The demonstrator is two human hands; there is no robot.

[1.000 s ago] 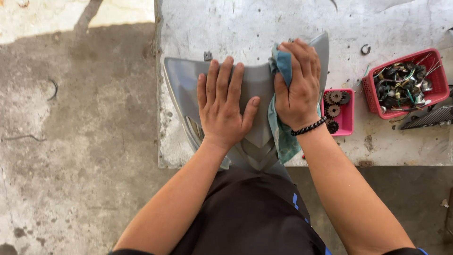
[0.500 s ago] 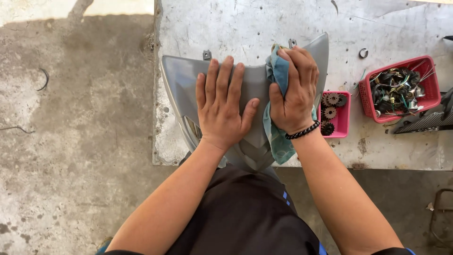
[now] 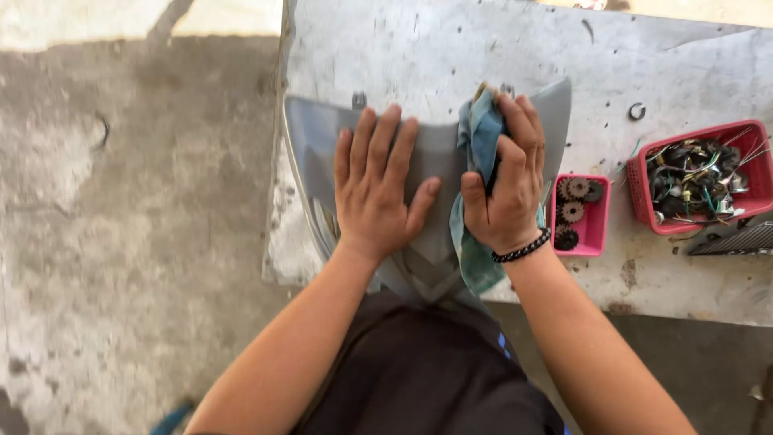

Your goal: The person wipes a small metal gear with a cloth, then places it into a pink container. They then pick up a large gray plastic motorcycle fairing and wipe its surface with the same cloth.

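Observation:
A grey plastic fairing panel (image 3: 310,153) lies on the worn white workbench (image 3: 419,48), its pointed end hanging over the near edge toward my lap. My left hand (image 3: 380,189) rests flat on the panel's middle, fingers spread. My right hand (image 3: 503,177) is closed on a bunched blue-green cloth (image 3: 475,137) and presses it against the panel's right half. The cloth's tail hangs down past my right wrist, which wears a black bead bracelet.
A small pink tray (image 3: 596,229) with dark gears sits just right of my right hand. Further right stands a red basket (image 3: 640,181) full of wires and small parts, a dark ribbed part (image 3: 729,242) below it. A metal ring (image 3: 637,111) lies on the bench. Concrete floor at left.
My right hand with the cloth has slid leftward on the panel, toward its middle, and curled tighter. My left hand has stayed flat in place.

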